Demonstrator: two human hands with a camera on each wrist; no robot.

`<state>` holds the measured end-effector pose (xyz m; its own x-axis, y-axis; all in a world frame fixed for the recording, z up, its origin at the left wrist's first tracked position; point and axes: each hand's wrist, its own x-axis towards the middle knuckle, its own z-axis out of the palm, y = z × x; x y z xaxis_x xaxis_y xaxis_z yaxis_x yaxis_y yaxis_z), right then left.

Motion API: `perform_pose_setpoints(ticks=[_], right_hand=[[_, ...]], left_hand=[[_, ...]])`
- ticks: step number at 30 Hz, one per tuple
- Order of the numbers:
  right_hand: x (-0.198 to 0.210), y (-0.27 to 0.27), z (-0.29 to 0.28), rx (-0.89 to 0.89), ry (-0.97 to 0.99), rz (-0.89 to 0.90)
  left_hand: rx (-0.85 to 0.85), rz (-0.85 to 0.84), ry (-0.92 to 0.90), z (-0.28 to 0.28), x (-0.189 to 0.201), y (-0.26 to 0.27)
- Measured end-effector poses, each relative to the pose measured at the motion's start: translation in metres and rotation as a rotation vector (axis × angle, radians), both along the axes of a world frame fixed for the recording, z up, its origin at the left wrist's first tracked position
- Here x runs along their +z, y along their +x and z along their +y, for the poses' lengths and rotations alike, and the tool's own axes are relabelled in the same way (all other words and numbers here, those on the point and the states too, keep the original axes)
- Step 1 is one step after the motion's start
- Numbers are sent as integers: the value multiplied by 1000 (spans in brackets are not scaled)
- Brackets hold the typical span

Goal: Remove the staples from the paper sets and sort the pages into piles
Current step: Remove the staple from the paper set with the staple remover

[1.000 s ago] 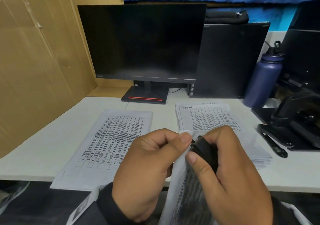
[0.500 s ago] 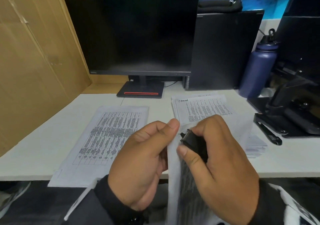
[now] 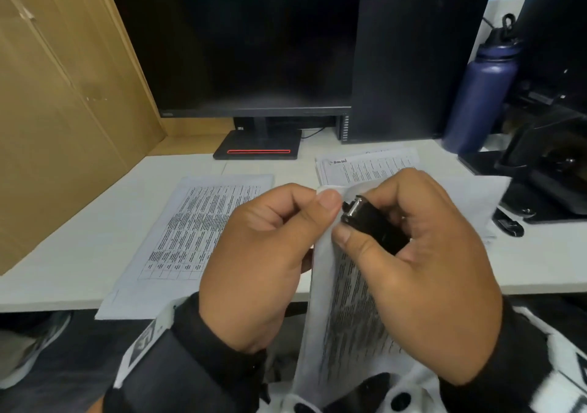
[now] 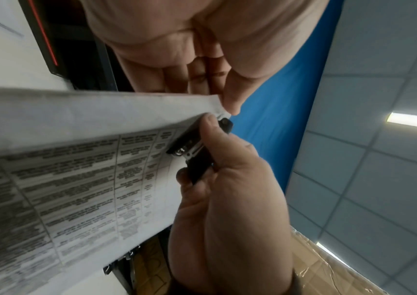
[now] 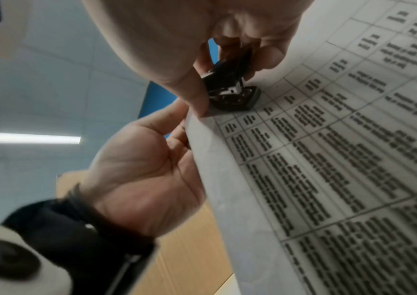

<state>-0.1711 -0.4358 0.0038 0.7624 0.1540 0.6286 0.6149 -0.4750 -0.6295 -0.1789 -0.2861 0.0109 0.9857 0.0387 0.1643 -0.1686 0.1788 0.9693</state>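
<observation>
A stapled paper set (image 3: 346, 311) is being held upright in the lower centre of the head view, above the near edge of the white desk (image 3: 73, 247), its printed table facing right. The left hand (image 3: 263, 263) is pinching the top corner of the set between thumb and curled fingers. The right hand (image 3: 416, 273) is gripping a black staple remover (image 3: 371, 225) with thumb and fingers curled around it; the remover's metal-tipped end is sitting against that same corner, just beside the left thumb. In the right wrist view the remover (image 5: 232, 89) is touching the sheet at the corner of the printed grid.

One printed page (image 3: 193, 231) is lying flat on the desk at centre left. A second pile of pages (image 3: 368, 168) is lying at centre right, partly hidden behind the hands. A dark monitor (image 3: 241, 41) is standing at upper centre, and a dark blue bottle (image 3: 479, 95) is standing at upper right. A black pen (image 3: 508, 225) is lying at the right edge.
</observation>
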Motion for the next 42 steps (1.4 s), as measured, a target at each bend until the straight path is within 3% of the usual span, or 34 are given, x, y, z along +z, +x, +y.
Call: perform_pose_setpoints(ticks=[7,12,15,19,21,27,35,42], right_hand=[[-2,-1,-3,-115,-202,-75],[-6,3,-2,-43,57,139],[-4,2,-2,-113,-117,-60],[-5,2,-3,-190,-170,-216],[-4,2,-2,-175,-127,-160],[-7,3,4,-48,214,231],[-9,0,8,-15,320,217],[-10,1,7,143,442,283]], left_hand=[[111,54,20,-7,-10,0],[-24,194,-190,-5,-7,5],[-55,232,-291,-6,-8,6],[-102,252,-308,-3,-11,8],[-107,238,-268,-1,-10,8],[-11,194,-182,-1,-13,8],[-26,199,-257,-3,-8,5],[-34,215,-244,1,-7,5]])
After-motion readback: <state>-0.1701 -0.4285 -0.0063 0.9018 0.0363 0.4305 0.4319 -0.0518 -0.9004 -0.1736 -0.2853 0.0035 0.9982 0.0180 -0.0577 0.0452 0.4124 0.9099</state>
